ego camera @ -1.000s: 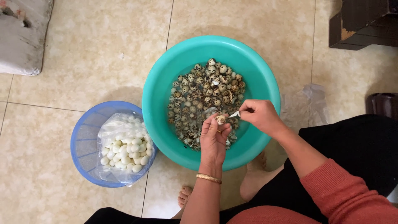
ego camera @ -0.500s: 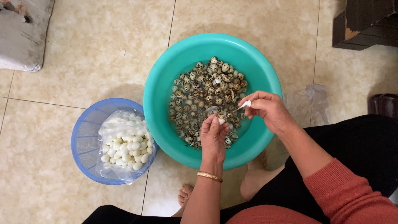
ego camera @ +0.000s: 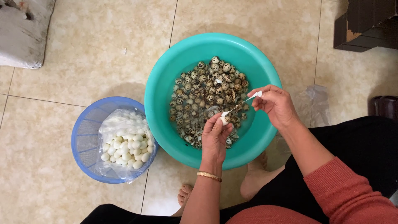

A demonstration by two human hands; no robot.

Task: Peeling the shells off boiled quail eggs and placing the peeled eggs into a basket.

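A teal basin on the tiled floor holds several speckled quail eggs in water. My left hand is over the basin's near side, fingers closed on a small white egg. My right hand is to the right of it, pinching a thin strip of shell that stretches from the egg up to my fingertips. A gold bangle circles my left wrist.
To the left stands a blue mesh basket lined with a clear plastic bag of several peeled white eggs. My bare feet rest beneath the basin. Dark furniture sits top right, a grey mat top left.
My right hand has drawn away to the right and upward from the left hand, pulling the shell strip out longer. My left hand has stayed in place with the egg.
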